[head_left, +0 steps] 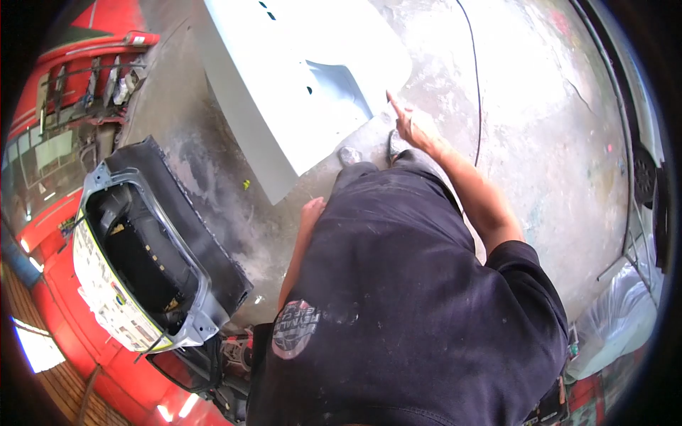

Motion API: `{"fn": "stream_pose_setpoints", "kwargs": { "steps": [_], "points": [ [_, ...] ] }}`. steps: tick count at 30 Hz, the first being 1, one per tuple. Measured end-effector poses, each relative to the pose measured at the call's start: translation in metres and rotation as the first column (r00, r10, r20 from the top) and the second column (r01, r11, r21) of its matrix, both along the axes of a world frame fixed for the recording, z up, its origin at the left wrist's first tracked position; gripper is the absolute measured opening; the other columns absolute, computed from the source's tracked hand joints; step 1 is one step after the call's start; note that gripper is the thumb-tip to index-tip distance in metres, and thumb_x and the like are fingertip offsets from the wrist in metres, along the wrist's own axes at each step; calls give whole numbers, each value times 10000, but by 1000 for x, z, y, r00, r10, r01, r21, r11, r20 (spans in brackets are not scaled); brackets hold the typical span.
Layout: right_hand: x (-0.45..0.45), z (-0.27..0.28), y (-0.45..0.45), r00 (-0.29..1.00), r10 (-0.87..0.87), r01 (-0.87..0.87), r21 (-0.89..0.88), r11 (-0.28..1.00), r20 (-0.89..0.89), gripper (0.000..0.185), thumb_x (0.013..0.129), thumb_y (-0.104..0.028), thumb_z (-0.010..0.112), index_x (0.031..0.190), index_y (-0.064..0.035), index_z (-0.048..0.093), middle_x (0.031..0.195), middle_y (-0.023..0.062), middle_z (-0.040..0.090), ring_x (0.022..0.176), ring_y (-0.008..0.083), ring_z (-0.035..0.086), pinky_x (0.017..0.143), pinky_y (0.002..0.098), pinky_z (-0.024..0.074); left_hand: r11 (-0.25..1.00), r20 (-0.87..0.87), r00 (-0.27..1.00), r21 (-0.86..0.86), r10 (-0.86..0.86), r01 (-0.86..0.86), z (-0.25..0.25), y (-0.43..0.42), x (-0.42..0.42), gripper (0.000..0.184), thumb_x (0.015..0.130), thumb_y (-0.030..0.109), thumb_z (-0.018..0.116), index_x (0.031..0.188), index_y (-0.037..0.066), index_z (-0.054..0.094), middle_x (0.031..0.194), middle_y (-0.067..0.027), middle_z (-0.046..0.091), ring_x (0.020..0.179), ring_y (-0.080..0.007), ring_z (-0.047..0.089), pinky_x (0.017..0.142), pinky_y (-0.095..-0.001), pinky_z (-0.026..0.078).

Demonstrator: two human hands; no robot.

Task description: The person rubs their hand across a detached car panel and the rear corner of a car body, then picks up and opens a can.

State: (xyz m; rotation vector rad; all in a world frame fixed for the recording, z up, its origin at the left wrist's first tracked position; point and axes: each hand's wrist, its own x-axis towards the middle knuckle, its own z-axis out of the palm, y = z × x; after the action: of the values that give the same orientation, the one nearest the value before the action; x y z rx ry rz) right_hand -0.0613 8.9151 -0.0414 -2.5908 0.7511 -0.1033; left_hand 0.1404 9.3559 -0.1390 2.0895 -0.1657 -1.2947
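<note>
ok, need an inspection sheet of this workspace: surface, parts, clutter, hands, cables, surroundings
Surface: concrete floor, stained and scuffed
Job's things: white panel with small holes and a recess; bright glare hides fine defects
Clutter: yellow-green scrap on the floor; clear plastic sheeting bunched at far right
Hands: right hand by the panel's edge, index finger extended, contact unclear; left hand low beside the body, grip unclear
Cables: thin black cable or hose across the floor, right of the right hand
Surroundings: car body section with a large opening, at left; red wall behind it
</note>
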Motion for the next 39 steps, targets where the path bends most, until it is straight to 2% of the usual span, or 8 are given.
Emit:
{"fn": "stream_pose_setpoints", "kwargs": {
  "steps": [9, 16, 19, 26, 32, 35, 38, 39],
  "points": [
    [1, 0, 21, 997, 71, -72, 124, 990, 8, 747, 854, -105, 506, 1525, -179, 184, 783, 113, 652, 785, 238, 657, 742, 376, 532, 989, 129, 985, -75, -116, 126, 29, -21, -6, 379, 927, 278, 549, 1093, -44, 662, 935, -106, 718, 863, -167, 655, 791, -293, 495],
    [-21, -20, -15, 937, -348, 345, 61, 936, 27, 780, 835, -133, 536, 1510, -73, 149, 736, 247, 634, 615, 378, 619, 605, 473, 510, 991, 91, 995, -118, -50, 61, 18, -9, -7, 387, 925, 278, 551, 1103, -48, 657, 962, -128, 714, 897, -198, 662, 836, -302, 491],
    [-27, -22, -23, 937, -346, 349, 100, 932, -46, 808, 837, -127, 542, 1508, -42, 101, 699, 254, 620, 603, 395, 610, 596, 480, 493, 988, 105, 990, -112, -94, 106, 18, -2, -6, 389, 922, 278, 555, 1113, -46, 655, 971, -132, 713, 905, -209, 664, 837, -306, 493],
    [-21, -6, -3, 969, -228, 209, 177, 962, 92, 843, 832, -116, 552, 1514, -64, 59, 730, 234, 629, 629, 406, 609, 630, 488, 488, 959, 273, 931, -79, -241, 271, 40, -18, -13, 403, 921, 296, 545, 1112, -41, 655, 974, -150, 712, 911, -217, 670, 837, -321, 496],
    [-14, -27, 29, 993, 26, -47, 176, 983, 119, 798, 842, -106, 538, 1522, -146, 123, 772, 222, 625, 655, 397, 614, 616, 466, 500, 981, 188, 965, -36, -182, 192, 55, -32, -13, 395, 919, 294, 540, 1100, -34, 662, 958, -151, 715, 904, -206, 671, 817, -325, 504],
    [-14, 30, 49, 958, 275, -285, 205, 936, 80, 727, 864, -101, 524, 1511, -216, 215, 795, 193, 625, 610, 350, 616, 569, 450, 505, 999, 75, 997, -33, -27, 30, 29, -17, -11, 380, 922, 281, 540, 1117, -22, 661, 967, -141, 711, 878, -203, 668, 774, -322, 518],
    [-14, 38, 58, 967, 247, -253, 338, 907, 62, 711, 861, -99, 528, 1506, -162, 234, 785, 187, 619, 630, 331, 616, 584, 427, 507, 997, -21, 997, -21, 72, -72, 37, -24, -19, 370, 925, 267, 541, 1150, -6, 651, 990, -134, 699, 838, -205, 663, 726, -306, 526],
    [-16, 25, 55, 941, 318, -332, 137, 933, 119, 718, 852, -92, 528, 1499, -88, 218, 789, 189, 610, 684, 348, 613, 614, 424, 502, 999, 7, 999, -30, 42, -42, 47, -30, -21, 370, 926, 264, 540, 1159, -3, 645, 997, -131, 693, 831, -206, 661, 710, -303, 526]
  ]
}}
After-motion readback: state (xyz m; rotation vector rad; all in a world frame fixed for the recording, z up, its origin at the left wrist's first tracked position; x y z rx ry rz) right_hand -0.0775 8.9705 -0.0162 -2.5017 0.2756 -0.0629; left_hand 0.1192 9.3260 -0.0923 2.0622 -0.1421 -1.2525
